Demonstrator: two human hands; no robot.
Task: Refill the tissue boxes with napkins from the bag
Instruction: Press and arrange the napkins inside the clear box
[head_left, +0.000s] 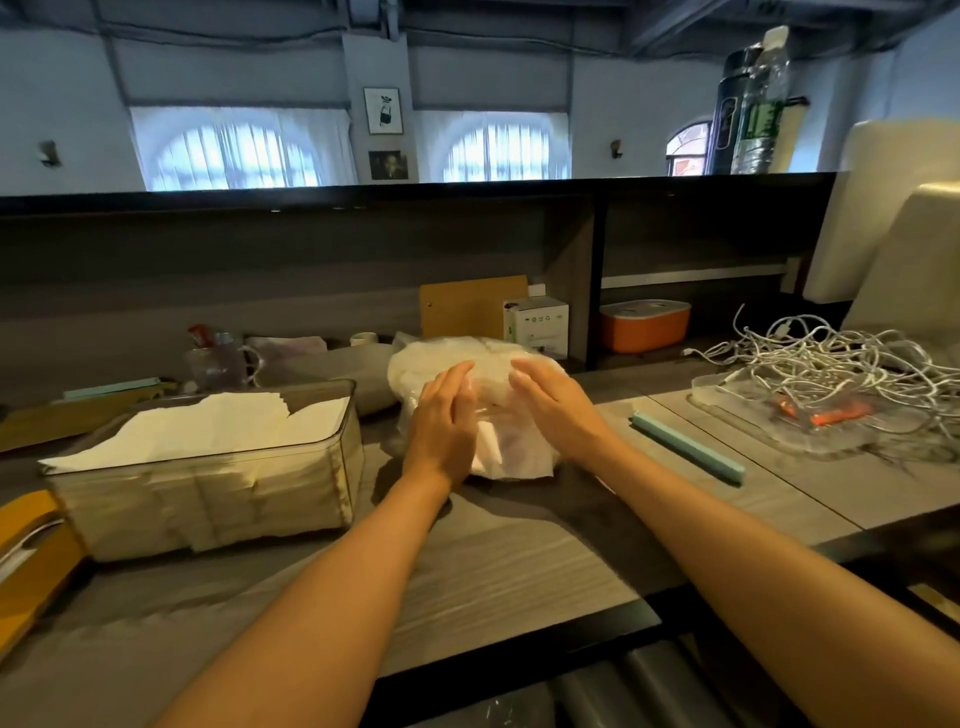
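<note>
A clear plastic bag of white napkins (488, 364) lies on the grey counter, straight ahead of me. My left hand (444, 421) lies on its near left side with fingers straight and together. My right hand (553, 402) rests on its right side, fingers extended over the plastic. Some white napkins (511, 452) show at the bag's near end between my hands. To the left stands a clear tissue box (208, 499), filled to the rim with folded white napkins (208, 426).
A teal bar (685, 447) lies right of the bag. Tangled white cables (831, 369) fill a clear tray (727, 397) at far right. An orange lidded box (644, 325), a white carton (537, 325) and a glass mug (218, 358) stand behind. A yellow object (31, 556) sits at the left edge.
</note>
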